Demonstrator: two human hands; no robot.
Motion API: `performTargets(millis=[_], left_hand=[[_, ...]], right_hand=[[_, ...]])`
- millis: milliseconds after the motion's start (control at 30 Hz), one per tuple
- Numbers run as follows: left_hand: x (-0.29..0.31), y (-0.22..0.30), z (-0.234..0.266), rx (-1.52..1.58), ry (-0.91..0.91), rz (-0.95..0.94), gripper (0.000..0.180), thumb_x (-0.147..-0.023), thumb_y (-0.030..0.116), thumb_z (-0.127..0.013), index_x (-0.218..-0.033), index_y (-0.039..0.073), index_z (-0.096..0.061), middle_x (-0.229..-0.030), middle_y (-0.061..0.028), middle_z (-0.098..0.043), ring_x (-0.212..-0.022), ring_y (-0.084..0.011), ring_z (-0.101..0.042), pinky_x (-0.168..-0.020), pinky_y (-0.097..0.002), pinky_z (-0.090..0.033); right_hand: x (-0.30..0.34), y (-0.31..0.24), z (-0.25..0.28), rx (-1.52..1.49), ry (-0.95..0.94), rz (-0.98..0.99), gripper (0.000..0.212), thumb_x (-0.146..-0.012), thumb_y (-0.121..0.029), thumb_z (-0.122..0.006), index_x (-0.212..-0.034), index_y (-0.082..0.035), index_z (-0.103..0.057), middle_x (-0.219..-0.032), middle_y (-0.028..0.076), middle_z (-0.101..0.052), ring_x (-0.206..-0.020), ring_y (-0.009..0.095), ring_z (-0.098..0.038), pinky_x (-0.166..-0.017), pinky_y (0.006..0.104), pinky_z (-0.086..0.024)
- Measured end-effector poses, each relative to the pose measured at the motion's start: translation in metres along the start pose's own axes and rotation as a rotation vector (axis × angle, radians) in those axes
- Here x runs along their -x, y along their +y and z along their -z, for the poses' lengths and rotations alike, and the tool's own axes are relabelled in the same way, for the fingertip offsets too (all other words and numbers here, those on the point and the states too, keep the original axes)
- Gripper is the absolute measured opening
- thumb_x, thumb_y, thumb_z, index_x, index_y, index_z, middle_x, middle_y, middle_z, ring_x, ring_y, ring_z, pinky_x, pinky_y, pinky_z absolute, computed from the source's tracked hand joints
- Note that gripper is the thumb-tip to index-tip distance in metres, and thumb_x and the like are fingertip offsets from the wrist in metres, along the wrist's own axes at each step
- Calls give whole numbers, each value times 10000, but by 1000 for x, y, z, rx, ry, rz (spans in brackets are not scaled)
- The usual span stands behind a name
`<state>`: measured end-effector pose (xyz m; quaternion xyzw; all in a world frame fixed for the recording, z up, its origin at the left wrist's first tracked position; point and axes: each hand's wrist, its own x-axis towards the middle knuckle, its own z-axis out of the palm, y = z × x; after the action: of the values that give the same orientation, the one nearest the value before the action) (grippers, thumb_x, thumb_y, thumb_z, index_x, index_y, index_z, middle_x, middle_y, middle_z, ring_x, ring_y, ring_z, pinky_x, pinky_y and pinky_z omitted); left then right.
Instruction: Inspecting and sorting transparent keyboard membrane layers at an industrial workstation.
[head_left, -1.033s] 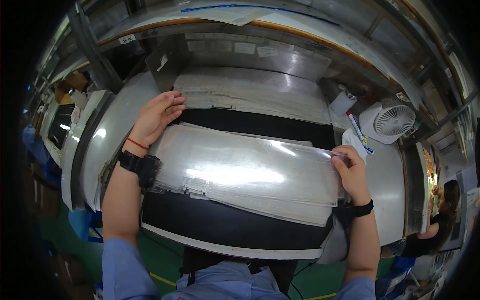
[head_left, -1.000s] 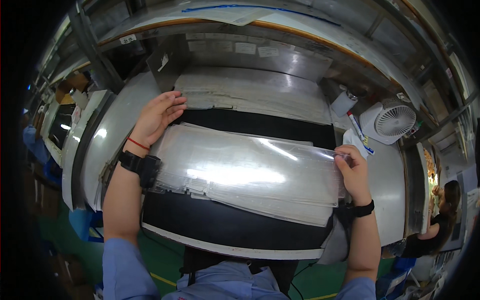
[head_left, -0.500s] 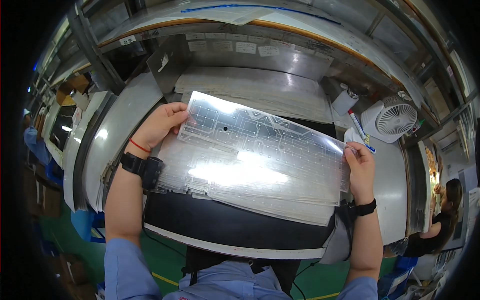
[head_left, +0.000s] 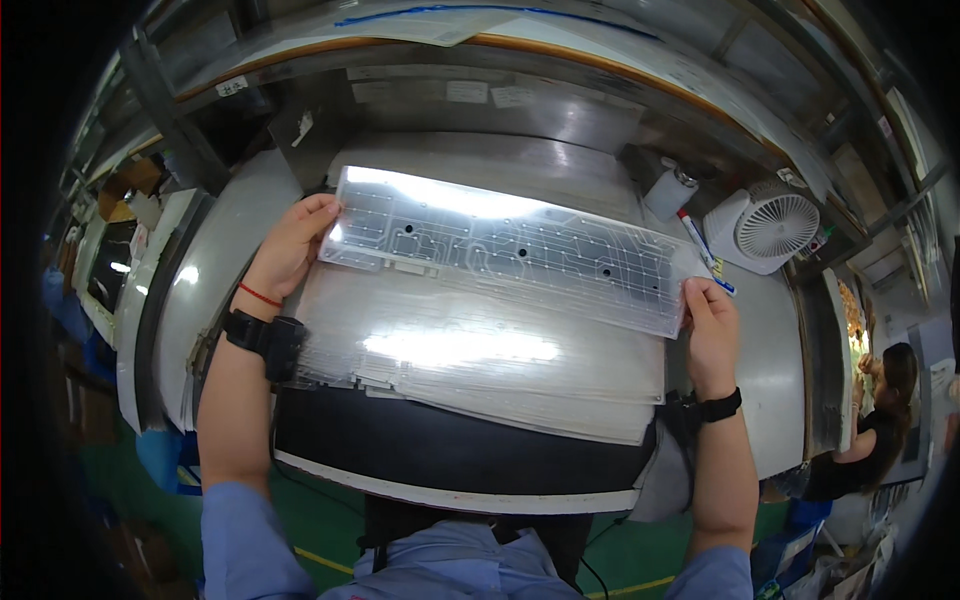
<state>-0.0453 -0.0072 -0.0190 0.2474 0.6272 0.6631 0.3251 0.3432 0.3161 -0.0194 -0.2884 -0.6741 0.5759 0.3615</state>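
One patterned clear sheet [head_left: 590, 255] is spanning the space between left hand [head_left: 290, 250] and right hand [head_left: 712, 335]

The person is holding the sheet at both ends above the far part of a loose stack of sheets [head_left: 480, 390]; whether its near edge is touching the stack is hard to tell. The left hand is pinching the left end, thumb and fingers closed together. The right hand is gripping the right end, its thumb on the near side. The sheet is slanting, its left end lying farther off than its right, and it is showing fine lines and several dark spots.

The stack is resting on a black mat [head_left: 450, 430], its edges fanning unevenly. Beyond, a second stack [head_left: 480, 158] is lying at the far side of the bench. To the far right, a white fan [head_left: 777, 228] is standing near a pale bottle [head_left: 665, 197] and a red-ended marker [head_left: 694, 232]. A red cord [head_left: 258, 296] is circling the left wrist. Farther right, a co-worker in black [head_left: 880, 440] is sitting.
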Motion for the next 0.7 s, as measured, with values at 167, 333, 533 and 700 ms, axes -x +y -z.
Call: performTargets(millis=[167,333,533,700], left_hand=[[2,0,-6,17,28,-28,185,-996,236,-542,-1069,82,-614,-820,58,-577,-680,-27,-470,-613,-177,-376],[-2,-6,15,48,-15,-109,194,-1001,235,-536,-1072,77,-622,-756,65,-513,-624,-17,-413,-559,-180,-352],[6,7,-7,103,97,-81,254,-1000,182,-533,-1204,40,-584,-894,1,-631,-690,-41,-580,-585,-174,-451],[8,8,-13,4,35,-121,296,-989,134,-538,-1256,10,-567,-977,-29,-664,-712,-52,-615,-650,-184,-516]], right_hand=[[0,-1,0,-37,6,-16,178,-987,-171,-568,-927,-21,-642,-706,-36,-561,-591,42,-471,-550,195,-361],[0,2,10,-142,-58,2,178,-999,-177,-544,-984,-14,-613,-715,11,-597,-565,64,-502,-546,196,-383],[1,2,6,-253,-2,24,179,-1001,-145,-521,-1066,11,-580,-970,160,-704,-680,146,-645,-615,230,-480],[2,-2,1,-123,-29,37,221,-989,-108,-527,-1168,19,-550,-991,149,-705,-705,142,-657,-616,226,-484]])
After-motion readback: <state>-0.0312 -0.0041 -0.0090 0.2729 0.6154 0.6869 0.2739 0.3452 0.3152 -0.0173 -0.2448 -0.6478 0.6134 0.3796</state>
